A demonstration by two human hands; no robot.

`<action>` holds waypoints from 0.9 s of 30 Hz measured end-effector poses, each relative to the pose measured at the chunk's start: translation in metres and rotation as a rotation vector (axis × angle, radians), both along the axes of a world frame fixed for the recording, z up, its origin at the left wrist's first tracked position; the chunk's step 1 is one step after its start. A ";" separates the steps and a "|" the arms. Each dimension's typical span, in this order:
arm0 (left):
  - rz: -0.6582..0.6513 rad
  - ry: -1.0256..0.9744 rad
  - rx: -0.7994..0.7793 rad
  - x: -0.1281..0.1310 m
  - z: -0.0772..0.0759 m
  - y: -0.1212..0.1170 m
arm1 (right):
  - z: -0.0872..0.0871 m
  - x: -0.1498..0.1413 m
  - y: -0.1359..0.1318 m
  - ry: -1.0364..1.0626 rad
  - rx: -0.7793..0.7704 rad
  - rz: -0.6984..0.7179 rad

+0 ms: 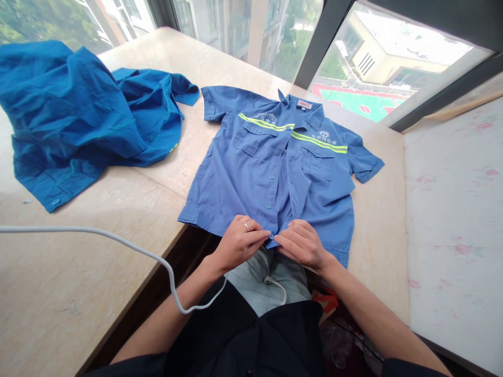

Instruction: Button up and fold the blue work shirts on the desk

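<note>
A blue short-sleeved work shirt point(251, 178) lies front side up with its collar toward the window. A yellow-green stripe crosses its chest, and the front is partly open below the collar. My left hand point(244, 238), with a ring on one finger, pinches the bottom hem at the front opening. From the other side my right hand point(302, 243) grips the same hem, its fingertips close to the left ones. A small button point(271, 236) shows between the fingertips. Whether it sits in a buttonhole is hidden by my fingers.
A darker blue garment point(90, 120) lies crumpled at the left of the stone ledge point(129, 220). A white cable point(118, 238) runs across the left side and over my left forearm. Windows stand behind the ledge; a flower-patterned wall point(451, 209) is at the right.
</note>
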State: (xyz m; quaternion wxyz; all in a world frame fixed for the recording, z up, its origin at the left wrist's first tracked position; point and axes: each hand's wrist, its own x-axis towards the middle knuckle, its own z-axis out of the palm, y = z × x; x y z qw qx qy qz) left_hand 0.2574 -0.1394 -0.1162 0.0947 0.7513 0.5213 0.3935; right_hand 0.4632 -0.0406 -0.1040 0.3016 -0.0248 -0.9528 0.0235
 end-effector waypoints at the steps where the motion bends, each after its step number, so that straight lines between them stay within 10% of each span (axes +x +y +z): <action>1: -0.002 0.018 0.024 0.000 0.001 0.000 | 0.000 0.000 0.000 0.008 -0.003 -0.002; 9: 0.008 0.071 0.172 0.004 0.007 0.001 | 0.002 -0.004 -0.001 0.065 -0.002 -0.052; 27: -0.057 0.053 -0.013 0.001 0.010 0.005 | 0.017 -0.006 0.003 -0.098 0.155 -0.048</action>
